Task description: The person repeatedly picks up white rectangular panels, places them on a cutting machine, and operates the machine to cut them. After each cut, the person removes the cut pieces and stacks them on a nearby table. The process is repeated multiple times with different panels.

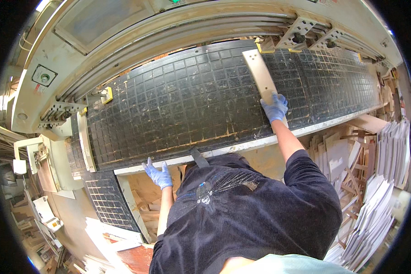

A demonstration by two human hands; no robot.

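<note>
My right hand [274,106], in a blue glove, grips the near part of a long pale bar [257,68], its thumb at the left side and its fingers over the other side. The bar lies across the black gridded machine table [178,106], with small holes near its far end and another close to my hand. My left hand [159,175], also gloved in blue, is at the table's pale front edge [239,147]. Its fingers are spread and it holds nothing; whether it touches the edge I cannot tell.
A second pale bar [85,144] crosses the table's left end. Metal rails [178,37] with clamp brackets [296,32] run along the machine's far side. Stacked pale boards [366,215] stand at the right. A gridded side table [109,200] extends toward me at left.
</note>
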